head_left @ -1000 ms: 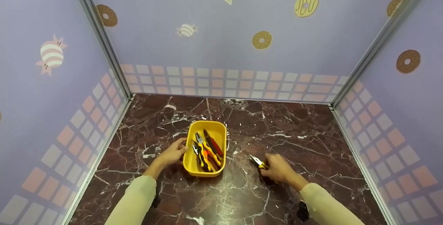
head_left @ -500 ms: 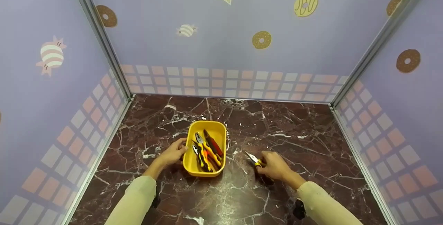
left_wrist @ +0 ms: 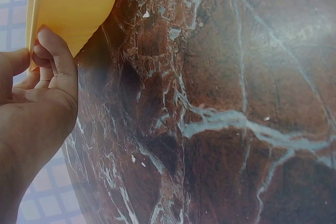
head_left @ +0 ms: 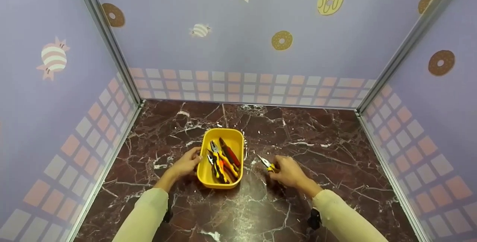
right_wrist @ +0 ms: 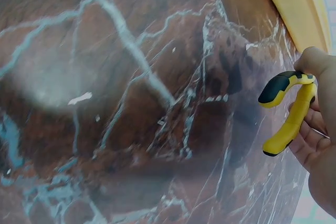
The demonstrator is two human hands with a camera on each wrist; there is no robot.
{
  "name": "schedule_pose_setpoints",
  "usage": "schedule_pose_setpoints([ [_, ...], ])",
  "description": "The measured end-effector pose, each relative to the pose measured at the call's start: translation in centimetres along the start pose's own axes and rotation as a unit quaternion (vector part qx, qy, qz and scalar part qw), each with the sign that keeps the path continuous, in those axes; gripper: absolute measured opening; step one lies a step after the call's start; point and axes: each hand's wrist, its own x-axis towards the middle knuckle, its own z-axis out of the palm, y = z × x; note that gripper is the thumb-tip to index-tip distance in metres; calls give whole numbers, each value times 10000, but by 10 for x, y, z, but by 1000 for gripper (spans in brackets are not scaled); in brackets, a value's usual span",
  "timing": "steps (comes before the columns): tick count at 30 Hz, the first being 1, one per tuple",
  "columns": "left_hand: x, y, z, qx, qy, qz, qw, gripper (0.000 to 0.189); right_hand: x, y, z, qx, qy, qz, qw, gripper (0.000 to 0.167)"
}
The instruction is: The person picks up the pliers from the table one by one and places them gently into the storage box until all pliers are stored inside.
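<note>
A yellow plastic bin (head_left: 240,139) stands left of centre on the marbled surface. My left hand (head_left: 187,163) pinches its left wall; the left wrist view shows thumb and fingers (left_wrist: 58,51) on either side of the rim. Several pliers lie inside: one with red handles (head_left: 231,154), others with yellow-and-black handles (head_left: 220,169). Right of the bin, my right hand (head_left: 288,171) grips needle-nose pliers (head_left: 265,162), their silver tips pointing toward the bin. In the right wrist view the yellow-and-black pliers' handles (right_wrist: 291,121) stick out spread apart below the thumb.
Dark red marbled tabletop (head_left: 313,130) with white veins lies under everything. Lilac panels with sweets printed on them enclose it at the back (head_left: 238,48), left (head_left: 22,96) and right (head_left: 454,104), joined by metal strips.
My right hand has moved left and slightly away from me with the needle-nose pliers, bringing their tips closer to the bin. The left hand and the bin have stayed in place.
</note>
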Motion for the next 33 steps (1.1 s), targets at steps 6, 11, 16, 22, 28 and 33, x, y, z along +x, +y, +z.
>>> schedule_pose_setpoints([
  [6,1,0,0,-48,38,-55,10000,48,12,-9,0,184,22,-1,9998,23],
  [11,2,1,1,-55,88,-23,9999,47,21,-15,0,250,111,-66,9996,25],
  [16,2,0,1,-113,27,-40,9999,47,25,-21,0,289,100,-110,9995,24],
  [22,2,0,1,-86,71,-92,9999,46,29,-30,3,301,125,-100,9994,24],
  [28,2,0,0,-139,5,-41,9999,46,37,-40,5,395,160,-98,9990,22],
  [33,2,-1,0,-147,-18,-16,9999,46,45,-45,7,420,136,-151,9989,24],
])
